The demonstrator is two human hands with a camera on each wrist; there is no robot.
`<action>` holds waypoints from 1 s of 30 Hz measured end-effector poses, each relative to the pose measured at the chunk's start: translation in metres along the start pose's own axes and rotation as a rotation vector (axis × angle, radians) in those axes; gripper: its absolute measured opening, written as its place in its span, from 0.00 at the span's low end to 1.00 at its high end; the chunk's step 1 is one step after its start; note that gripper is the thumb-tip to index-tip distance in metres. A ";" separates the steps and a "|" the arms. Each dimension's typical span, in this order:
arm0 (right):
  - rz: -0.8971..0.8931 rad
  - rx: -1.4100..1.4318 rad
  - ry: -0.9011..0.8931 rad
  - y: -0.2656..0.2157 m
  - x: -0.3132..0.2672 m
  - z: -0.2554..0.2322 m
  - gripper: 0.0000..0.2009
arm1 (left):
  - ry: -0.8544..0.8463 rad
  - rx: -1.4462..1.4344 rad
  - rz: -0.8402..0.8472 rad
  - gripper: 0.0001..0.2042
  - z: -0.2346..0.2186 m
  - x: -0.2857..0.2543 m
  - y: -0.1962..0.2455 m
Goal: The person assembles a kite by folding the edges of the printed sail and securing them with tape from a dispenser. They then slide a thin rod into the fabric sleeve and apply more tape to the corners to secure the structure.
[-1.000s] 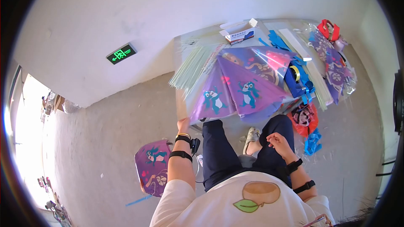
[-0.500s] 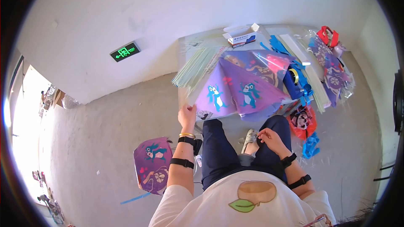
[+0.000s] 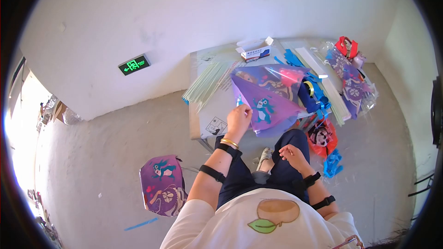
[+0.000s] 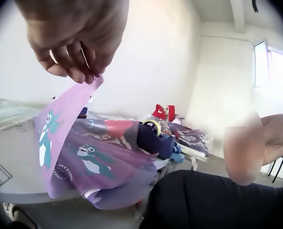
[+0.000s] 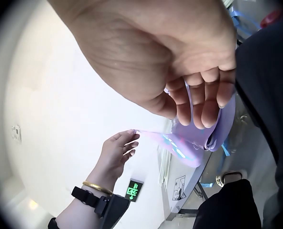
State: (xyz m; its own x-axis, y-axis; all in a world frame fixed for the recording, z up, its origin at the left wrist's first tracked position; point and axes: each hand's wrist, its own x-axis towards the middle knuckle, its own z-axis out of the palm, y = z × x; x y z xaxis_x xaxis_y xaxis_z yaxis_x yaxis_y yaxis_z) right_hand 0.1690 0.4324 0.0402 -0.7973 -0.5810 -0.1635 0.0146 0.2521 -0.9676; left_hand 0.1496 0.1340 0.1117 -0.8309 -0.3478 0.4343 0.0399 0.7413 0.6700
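Note:
In the head view my left hand [image 3: 239,122] pinches the left corner of a thin purple sheet [image 3: 279,110] printed with blue cartoon animals. The left wrist view shows that corner raised between thumb and fingertips, while the rest of the sheet [image 4: 96,162] drapes over the table's front edge. Beneath it lies another printed sheet [image 3: 295,76] with a glossy surface. My right hand [image 3: 294,157] hovers over the right thigh, its fingers loosely bent and holding nothing. A tape dispenser [image 3: 308,94] with a yellowish roll is right of the sheets.
Thin pale sticks [image 3: 205,83] lie at the table's left, with an open box [image 3: 256,53] behind. Blue strips [image 3: 293,58], long white strips [image 3: 323,85] and wrapped printed pieces [image 3: 353,83] fill the right side. A red bag [image 3: 323,140] hangs below; a printed purple cover [image 3: 161,184] is at left.
My left hand has moved from the table's front left corner up and to the right, lifting the sheet's corner and folding it inward. A line drawing on the tabletop is now uncovered. The right hand stays over the lap.

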 end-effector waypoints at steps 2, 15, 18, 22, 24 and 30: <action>0.011 -0.001 0.005 0.001 -0.006 -0.006 0.07 | -0.071 -0.017 -0.021 0.06 0.012 -0.001 0.014; -0.049 -0.289 0.385 0.036 0.051 -0.085 0.09 | 0.124 -0.120 -0.164 0.10 -0.042 0.016 -0.043; -0.119 -0.197 0.410 0.055 0.105 -0.104 0.11 | 0.170 -0.079 -0.250 0.10 -0.073 0.000 -0.087; 0.003 -0.462 0.370 0.053 0.177 -0.118 0.19 | 0.160 -0.029 -0.376 0.10 -0.081 -0.038 -0.160; 0.053 -0.573 0.347 0.047 0.210 -0.119 0.27 | 0.154 0.005 -0.427 0.11 -0.081 -0.058 -0.171; 0.033 -0.867 0.288 0.045 0.280 -0.101 0.45 | 0.055 0.097 -0.615 0.09 -0.066 -0.099 -0.197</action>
State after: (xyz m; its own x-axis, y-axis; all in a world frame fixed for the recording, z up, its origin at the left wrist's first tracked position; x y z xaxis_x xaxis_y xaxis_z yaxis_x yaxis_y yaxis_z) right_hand -0.1143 0.3594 -0.0296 -0.9260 -0.3768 -0.0218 -0.3251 0.8258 -0.4608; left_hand 0.2607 -0.0156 -0.0235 -0.6562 -0.7543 0.0184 -0.4891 0.4438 0.7509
